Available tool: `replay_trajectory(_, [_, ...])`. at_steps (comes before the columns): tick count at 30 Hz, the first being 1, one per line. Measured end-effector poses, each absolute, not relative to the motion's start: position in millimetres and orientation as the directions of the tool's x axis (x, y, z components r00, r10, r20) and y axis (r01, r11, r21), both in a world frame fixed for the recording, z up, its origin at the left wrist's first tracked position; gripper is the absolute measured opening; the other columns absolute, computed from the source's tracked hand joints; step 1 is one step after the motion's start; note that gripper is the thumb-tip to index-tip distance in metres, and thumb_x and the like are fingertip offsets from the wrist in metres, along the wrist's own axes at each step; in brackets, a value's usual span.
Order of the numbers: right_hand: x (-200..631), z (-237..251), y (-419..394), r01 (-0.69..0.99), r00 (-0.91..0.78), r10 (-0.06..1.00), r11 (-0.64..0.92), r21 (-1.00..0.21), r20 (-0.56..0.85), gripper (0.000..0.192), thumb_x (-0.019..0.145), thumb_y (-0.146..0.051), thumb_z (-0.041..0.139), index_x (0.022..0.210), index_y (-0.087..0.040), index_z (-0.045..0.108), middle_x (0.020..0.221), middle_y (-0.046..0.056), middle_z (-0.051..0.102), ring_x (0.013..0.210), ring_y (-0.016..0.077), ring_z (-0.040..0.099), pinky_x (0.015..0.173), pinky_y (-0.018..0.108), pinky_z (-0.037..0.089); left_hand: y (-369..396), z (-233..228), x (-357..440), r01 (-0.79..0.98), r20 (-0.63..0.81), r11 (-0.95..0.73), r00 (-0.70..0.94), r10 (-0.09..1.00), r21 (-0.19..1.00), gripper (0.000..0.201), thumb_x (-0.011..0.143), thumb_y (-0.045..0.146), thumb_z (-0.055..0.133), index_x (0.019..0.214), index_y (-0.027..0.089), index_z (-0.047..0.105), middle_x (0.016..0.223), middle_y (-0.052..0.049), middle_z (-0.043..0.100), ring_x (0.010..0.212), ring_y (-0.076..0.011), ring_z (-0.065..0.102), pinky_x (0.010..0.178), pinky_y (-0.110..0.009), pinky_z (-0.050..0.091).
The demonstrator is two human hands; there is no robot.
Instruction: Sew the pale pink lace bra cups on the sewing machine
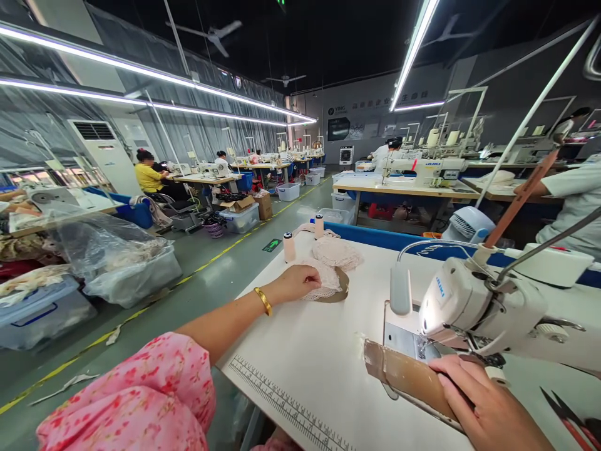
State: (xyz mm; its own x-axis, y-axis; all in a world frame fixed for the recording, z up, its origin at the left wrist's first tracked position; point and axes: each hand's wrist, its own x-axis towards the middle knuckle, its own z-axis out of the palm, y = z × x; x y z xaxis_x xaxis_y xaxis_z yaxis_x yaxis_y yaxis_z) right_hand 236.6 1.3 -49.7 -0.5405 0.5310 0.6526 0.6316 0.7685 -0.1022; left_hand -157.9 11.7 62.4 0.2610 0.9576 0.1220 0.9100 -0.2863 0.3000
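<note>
At the centre of the frame, the left hand [300, 282] rests low over the white bench [300, 344], fingers curled and thumb and fingertips drawn together on a lace piece [323, 275]. That piece lies partly over a flat brown piece [345, 287], with more pale lace [335, 252] just beyond. At the lower right, the right hand [488, 401] lies over a taped brown strip [413, 374] beside the sewing machine [462, 307]; whether it grips the strip or merely presses on it cannot be told.

Hazards noted. The right fingers lie near the needle area — an accidental start could, in this inspector's judgement, bring them into harm. The lace appears thin and openwork; a sharp pull by the left hand could stretch or snag its scalloped edge, or drag the brown piece along. A near thread spool [289, 248] stands upright just beyond the left hand and could be tipped by a careless sweep of the wrist. Scissors [570, 416] at the lower right edge lie with blades parted — a backward movement of the right arm could meet their points.
</note>
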Motion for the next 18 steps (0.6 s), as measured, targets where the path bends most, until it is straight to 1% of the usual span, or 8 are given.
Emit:
replay_trajectory(2, [238.1,-50.4,0.3,0.624,-0.531,0.536,0.771,-0.126,0.656,0.037,0.106,-0.027,0.036,0.100,-0.029,0.072,0.095,0.001,0.080,0.081,0.0182,0.078,0.060,0.028,0.059,-6.3,66.9,-132.9,0.868,0.089,-0.295,0.283,0.955,0.400,0.019,0.099,0.028,0.050,0.096,0.020,0.067,0.097,-0.004,0.078,0.087,-0.0171,0.072,0.072,-0.026,0.055])
replay_trajectory(4, [240.3,-50.1,-1.3,0.616,-0.529,0.566,0.769,-0.173,0.633,0.035,0.107,-0.030,0.038,0.103,-0.028,0.073,0.099,0.002,0.080,0.084,0.0187,0.077,0.062,0.028,0.059,-29.0,67.7,-104.1,0.771,0.040,-0.367,0.408,0.912,0.520,0.018,0.100,0.037,0.055,0.099,0.024,0.068,0.105,0.001,0.079,0.093,-0.0135,0.073,0.078,-0.022,0.056])
replay_trajectory(6, [241.2,-47.8,-4.2,0.602,-0.552,0.599,0.768,-0.220,0.580,0.029,0.106,-0.036,0.045,0.112,-0.029,0.073,0.106,0.003,0.079,0.090,0.0203,0.077,0.068,0.028,0.061,-48.7,62.9,-78.9,0.467,-0.021,-0.430,0.695,0.718,0.773,0.019,0.098,0.042,0.061,0.104,0.026,0.069,0.114,-0.002,0.078,0.105,-0.0163,0.072,0.090,-0.024,0.056])
replay_trajectory(7, [240.6,-45.9,-6.4,0.594,-0.570,0.613,0.768,-0.242,0.547,0.028,0.105,-0.039,0.049,0.118,-0.030,0.071,0.112,0.004,0.078,0.095,0.0215,0.076,0.073,0.029,0.061,-55.1,58.4,-69.5,0.398,0.001,-0.443,0.743,0.669,0.803,0.019,0.098,0.043,0.061,0.104,0.026,0.069,0.111,-0.003,0.078,0.105,-0.0176,0.072,0.093,-0.026,0.055])
replay_trajectory(9, [236.6,-40.6,-12.5,0.559,-0.614,0.614,0.782,-0.276,0.495,0.032,0.103,-0.041,0.054,0.130,-0.031,0.067,0.122,0.006,0.075,0.107,0.0237,0.073,0.086,0.033,0.061,-59.1,46.9,-57.7,0.414,0.067,-0.515,0.727,0.683,0.751,0.020,0.099,0.043,0.061,0.104,0.025,0.068,0.112,-0.008,0.076,0.109,-0.0222,0.069,0.103,-0.034,0.052])
replay_trajectory(12, [226.4,-31.2,-23.3,0.487,-0.654,0.583,0.812,-0.322,0.482,0.036,0.102,-0.035,0.056,0.137,-0.029,0.063,0.130,0.008,0.070,0.115,0.0243,0.068,0.093,0.036,0.059,-48.8,29.9,-50.6,0.627,0.075,-0.550,0.620,0.781,0.552,0.038,0.092,0.053,0.070,0.111,0.021,0.065,0.116,-0.014,0.070,0.109,-0.0298,0.063,0.099,-0.044,0.050])
replay_trajectory(14, [220.2,-26.2,-28.0,0.481,-0.659,0.603,0.797,-0.366,0.449,0.034,0.103,-0.028,0.056,0.137,-0.026,0.062,0.131,0.009,0.069,0.117,0.0243,0.065,0.097,0.039,0.056,-37.6,24.0,-45.6,0.718,0.004,-0.524,0.588,0.809,0.457,0.043,0.087,0.056,0.076,0.108,0.020,0.064,0.111,-0.014,0.069,0.102,-0.0297,0.062,0.089,-0.042,0.050])
replay_trajectory(18, [216.3,-21.5,-28.2,0.450,-0.643,0.646,0.753,-0.480,0.411,0.029,0.106,-0.022,0.051,0.133,-0.025,0.061,0.118,0.008,0.072,0.103,0.0238,0.063,0.091,0.041,0.053,-16.9,30.8,-31.0,0.769,-0.118,-0.481,0.573,0.811,0.421,0.024,0.089,0.035,0.070,0.079,0.021,0.054,0.088,-0.004,0.064,0.080,-0.0210,0.056,0.070,-0.032,0.041])
